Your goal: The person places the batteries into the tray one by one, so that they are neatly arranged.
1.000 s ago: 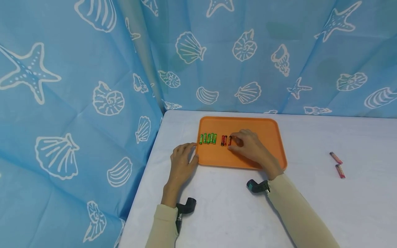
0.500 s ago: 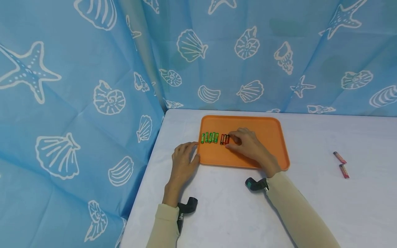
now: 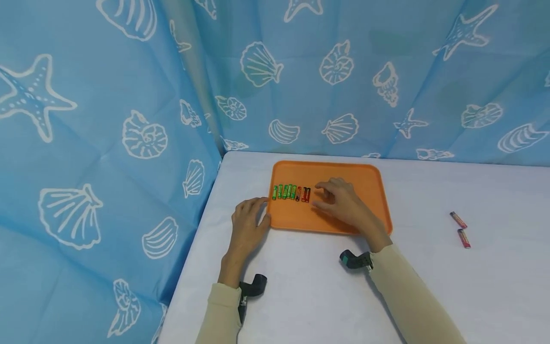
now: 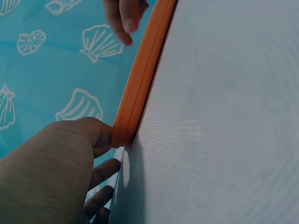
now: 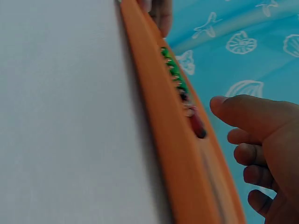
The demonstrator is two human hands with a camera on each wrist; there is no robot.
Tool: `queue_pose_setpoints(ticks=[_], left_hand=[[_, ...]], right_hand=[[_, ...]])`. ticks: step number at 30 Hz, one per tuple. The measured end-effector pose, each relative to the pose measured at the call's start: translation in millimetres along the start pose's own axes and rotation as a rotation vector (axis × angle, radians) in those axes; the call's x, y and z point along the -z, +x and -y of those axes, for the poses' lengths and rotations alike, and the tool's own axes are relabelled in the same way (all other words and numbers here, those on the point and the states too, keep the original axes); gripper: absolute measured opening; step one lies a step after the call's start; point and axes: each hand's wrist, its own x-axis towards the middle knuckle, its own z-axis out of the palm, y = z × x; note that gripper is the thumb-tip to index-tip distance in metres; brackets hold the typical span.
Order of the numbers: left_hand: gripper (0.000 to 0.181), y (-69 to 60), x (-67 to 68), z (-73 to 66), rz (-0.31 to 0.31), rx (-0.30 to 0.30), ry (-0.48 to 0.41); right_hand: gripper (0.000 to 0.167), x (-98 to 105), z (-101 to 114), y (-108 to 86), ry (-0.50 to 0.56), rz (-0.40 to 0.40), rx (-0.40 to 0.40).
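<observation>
An orange tray (image 3: 301, 222) lies on the table with several green batteries (image 3: 285, 192) in a row near its left side. Right of these lie a red battery (image 3: 298, 194) close to the green row and a pair of dark-ended red batteries (image 3: 306, 195) side by side. My right hand (image 3: 345, 203) hovers over the tray beside that pair, thumb and fingers apart and holding nothing. At the tray's left edge, my left hand (image 3: 248, 224) touches the rim with loosely spread fingers; in the left wrist view its thumb meets the tray corner (image 4: 122, 133).
Two loose red batteries, one farther back (image 3: 458, 220) and one nearer (image 3: 464, 238), lie on the white tablecloth (image 3: 421, 200) to the right of the tray. A blue shell-patterned curtain (image 3: 301, 95) hangs behind and to the left of the table.
One red battery now sits against the green row, with a small gap to the other two. My right hand's fingers have come away from the red batteries. The left hand stays at the rim.
</observation>
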Motion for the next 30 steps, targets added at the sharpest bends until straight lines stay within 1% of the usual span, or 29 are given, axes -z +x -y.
queue_pose_setpoints(ticks=[5, 8, 12, 15, 20, 24, 27, 30], left_hand=[[0.041, -0.1, 0.7, 1.3, 0.008, -0.01, -0.012], [0.041, -0.7, -0.4, 1.8, 0.013, -0.001, -0.01], [0.041, -0.9, 0.2, 1.1, 0.015, 0.009, -0.01], [0.041, 0.6, 1.9, 0.1, 0.022, 0.002, -0.009], [0.041, 0.8, 2.5, -1.2, 0.032, -0.001, -0.01], [0.041, -0.1, 2.4, -0.9, 0.037, 0.001, -0.015], [0.041, 0.1, 2.8, -1.1, 0.041, -0.001, -0.018], [0.042, -0.4, 2.4, -1.0, 0.042, -0.001, -0.019]], right_hand=[[0.039, 14.3, 1.8, -16.8, -0.031, -0.055, 0.042], [0.037, 23.9, 3.1, -26.4, -0.054, -0.061, 0.062], [0.035, 36.8, 3.9, -43.1, -0.08, -0.069, 0.065], [0.033, 46.3, 0.4, -60.9, -0.096, -0.098, 0.057], [0.034, 60.8, -13.4, -99.0, -0.124, -0.162, 0.043], [0.039, 69.2, -29.7, -128.2, -0.174, -0.202, 0.028], [0.042, 74.1, -43.9, -146.6, -0.209, -0.232, 0.016], [0.042, 79.1, -57.8, -161.3, -0.24, -0.274, 0.031]])
